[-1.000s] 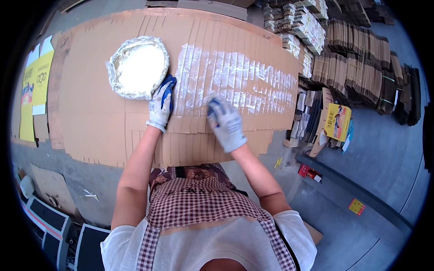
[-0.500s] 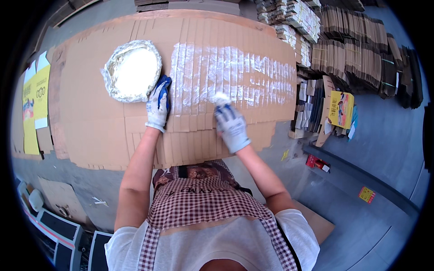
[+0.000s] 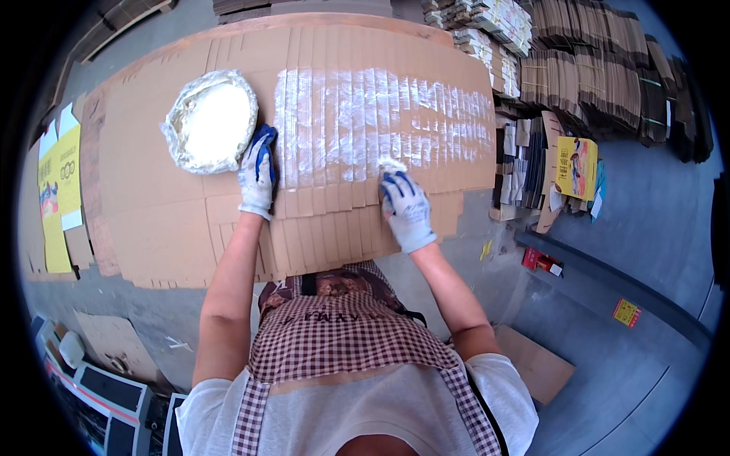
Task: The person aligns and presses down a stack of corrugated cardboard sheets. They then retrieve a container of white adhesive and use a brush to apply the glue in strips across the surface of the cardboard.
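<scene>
A fanned row of overlapping brown cardboard flaps (image 3: 327, 220) lies on a large cardboard sheet (image 3: 152, 220). A wide band of white paste (image 3: 380, 121) covers the upper part of the flaps. My left hand (image 3: 257, 171), in a white and blue glove, presses flat on the left end of the row, beside a foil-lined bowl of white paste (image 3: 211, 121). My right hand (image 3: 404, 207), gloved the same way, holds a small paste-covered wad (image 3: 391, 166) against the flaps at the band's lower edge.
Stacks of folded cardboard blanks (image 3: 601, 68) fill the upper right, with a yellow printed carton (image 3: 576, 167) beside them. Yellow printed sheets (image 3: 57, 197) lie at the far left. A dark rail (image 3: 608, 277) crosses the grey floor on the right.
My right hand has swept rightward along the lower edge of the paste band. My left hand stays pressed on the flaps by the bowl.
</scene>
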Action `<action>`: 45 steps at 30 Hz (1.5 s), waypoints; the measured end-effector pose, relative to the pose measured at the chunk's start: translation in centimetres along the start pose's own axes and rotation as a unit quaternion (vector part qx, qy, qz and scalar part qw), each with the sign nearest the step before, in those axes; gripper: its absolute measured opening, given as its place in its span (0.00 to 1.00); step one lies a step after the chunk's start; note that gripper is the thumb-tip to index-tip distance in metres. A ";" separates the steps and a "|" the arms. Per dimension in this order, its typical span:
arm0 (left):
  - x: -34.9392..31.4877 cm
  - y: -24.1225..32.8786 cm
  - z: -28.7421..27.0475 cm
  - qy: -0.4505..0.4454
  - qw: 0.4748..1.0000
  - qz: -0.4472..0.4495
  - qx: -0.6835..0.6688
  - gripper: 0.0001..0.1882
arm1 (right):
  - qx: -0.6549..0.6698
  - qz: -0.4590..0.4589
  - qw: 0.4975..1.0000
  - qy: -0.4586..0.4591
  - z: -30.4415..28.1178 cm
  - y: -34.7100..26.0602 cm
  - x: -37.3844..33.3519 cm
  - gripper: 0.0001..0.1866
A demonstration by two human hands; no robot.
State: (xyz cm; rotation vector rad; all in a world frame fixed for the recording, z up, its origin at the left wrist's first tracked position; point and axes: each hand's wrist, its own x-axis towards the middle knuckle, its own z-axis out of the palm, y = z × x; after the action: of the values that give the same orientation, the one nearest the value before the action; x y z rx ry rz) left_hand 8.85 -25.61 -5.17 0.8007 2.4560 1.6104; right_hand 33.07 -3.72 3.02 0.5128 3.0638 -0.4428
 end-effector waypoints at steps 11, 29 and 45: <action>0.0 0.1 0.2 -0.008 1.000 0.000 0.012 0.23 | 0.031 0.094 0.992 0.072 0.5 6.0 1.5 0.28; 0.1 0.6 0.5 -0.018 1.000 -0.007 -0.003 0.24 | -0.006 -0.038 0.998 0.043 -0.3 -0.6 5.7 0.25; 0.1 0.4 0.5 -0.019 1.000 -0.019 0.010 0.25 | 0.023 0.162 0.984 0.066 -2.1 10.1 11.4 0.16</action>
State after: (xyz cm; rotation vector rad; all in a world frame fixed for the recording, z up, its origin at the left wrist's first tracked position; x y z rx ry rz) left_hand 9.10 -25.03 -4.98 0.7750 2.4493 1.5459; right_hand 25.60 9.63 1.67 1.0611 3.0110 -0.4841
